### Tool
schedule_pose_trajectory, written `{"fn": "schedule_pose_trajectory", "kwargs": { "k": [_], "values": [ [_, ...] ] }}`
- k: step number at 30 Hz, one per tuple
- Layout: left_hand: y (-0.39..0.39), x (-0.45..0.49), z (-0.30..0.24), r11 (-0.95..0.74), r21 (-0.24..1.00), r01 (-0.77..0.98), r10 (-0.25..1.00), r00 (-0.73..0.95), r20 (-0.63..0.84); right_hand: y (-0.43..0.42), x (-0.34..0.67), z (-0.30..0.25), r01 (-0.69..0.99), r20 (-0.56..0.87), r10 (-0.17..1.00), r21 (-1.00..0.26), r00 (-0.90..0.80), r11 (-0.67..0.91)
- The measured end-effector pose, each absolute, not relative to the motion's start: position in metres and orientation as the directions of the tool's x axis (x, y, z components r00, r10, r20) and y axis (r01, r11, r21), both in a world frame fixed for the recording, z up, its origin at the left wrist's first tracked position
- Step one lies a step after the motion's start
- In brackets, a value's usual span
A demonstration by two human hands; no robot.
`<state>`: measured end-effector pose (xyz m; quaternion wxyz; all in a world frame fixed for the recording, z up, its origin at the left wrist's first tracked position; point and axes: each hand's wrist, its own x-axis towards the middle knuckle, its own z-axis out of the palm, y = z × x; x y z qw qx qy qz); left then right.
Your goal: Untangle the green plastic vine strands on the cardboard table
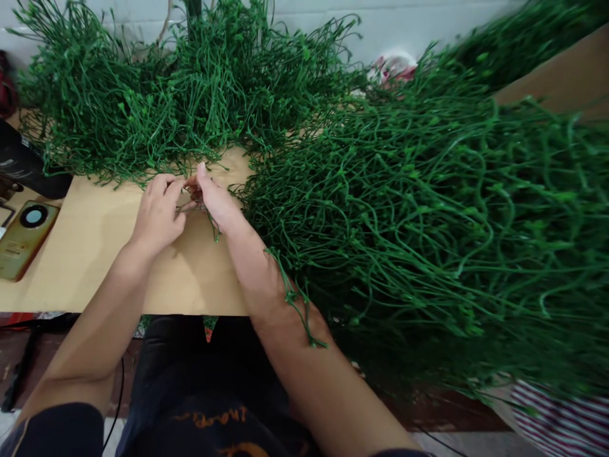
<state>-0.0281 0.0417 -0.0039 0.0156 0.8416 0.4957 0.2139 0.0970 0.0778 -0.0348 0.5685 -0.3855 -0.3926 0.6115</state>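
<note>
My left hand (159,212) and my right hand (214,200) meet over the tan table (85,254), fingers pinched together on a thin green plastic stem (212,223) that hangs down between them. The stem's upper part is hidden by my fingers. A big heap of green artificial vine stems (428,209) lies right beside my right forearm, and some strands drape over that arm. A second heap of stems (157,101) lies just beyond my hands.
A gold phone (26,238) lies near the table's left edge, with a dark object (28,168) above it. A white wall stands behind. A striped cloth (556,419) shows at the lower right. The table's front edge runs just above my lap.
</note>
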Motion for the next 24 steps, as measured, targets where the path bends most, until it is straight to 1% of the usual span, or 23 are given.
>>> {"fn": "schedule_pose_trajectory", "kwargs": {
  "k": [3, 6, 9, 11, 13, 15, 18, 20, 22, 24],
  "values": [
    [0.037, -0.025, -0.005, -0.532, 0.232, 0.814, 0.838, 0.467, 0.281, 0.074, 0.101, -0.023, -0.376, -0.2, 0.979, -0.906, -0.027, -0.195],
    [0.034, -0.02, -0.009, -0.525, 0.284, 0.802, 0.851, 0.498, 0.166, 0.069, 0.104, -0.012, -0.411, -0.233, 0.972, -0.886, 0.0, -0.212],
    [0.035, -0.018, -0.013, -0.517, 0.42, 0.746, 0.846, 0.52, 0.118, 0.068, 0.106, -0.01, -0.471, -0.252, 0.966, -0.847, -0.054, -0.247],
    [0.036, -0.018, -0.014, -0.5, 0.546, 0.672, 0.841, 0.527, 0.122, 0.07, 0.107, -0.013, -0.508, -0.222, 0.97, -0.827, -0.1, -0.242],
    [0.036, -0.019, -0.014, -0.455, 0.666, 0.592, 0.853, 0.504, 0.135, 0.072, 0.108, -0.018, -0.52, -0.152, 0.979, -0.831, -0.136, -0.201],
    [0.036, -0.02, -0.014, -0.401, 0.758, 0.515, 0.876, 0.458, 0.153, 0.073, 0.109, -0.022, -0.53, -0.084, 0.983, -0.833, -0.162, -0.158],
    [0.037, -0.022, -0.014, -0.334, 0.849, 0.41, 0.907, 0.386, 0.171, 0.072, 0.112, -0.023, -0.538, -0.055, 0.982, -0.83, -0.181, -0.146],
    [0.037, -0.022, -0.013, -0.284, 0.898, 0.337, 0.921, 0.357, 0.157, 0.07, 0.113, -0.021, -0.526, -0.049, 0.982, -0.839, -0.185, -0.141],
    [0.037, -0.023, -0.012, -0.229, 0.934, 0.273, 0.931, 0.34, 0.129, 0.068, 0.113, -0.02, -0.505, -0.061, 0.981, -0.85, -0.187, -0.149],
    [0.035, -0.022, -0.009, -0.197, 0.948, 0.25, 0.935, 0.338, 0.105, 0.068, 0.112, -0.021, -0.47, -0.063, 0.981, -0.871, -0.183, -0.143]
  ]
}}
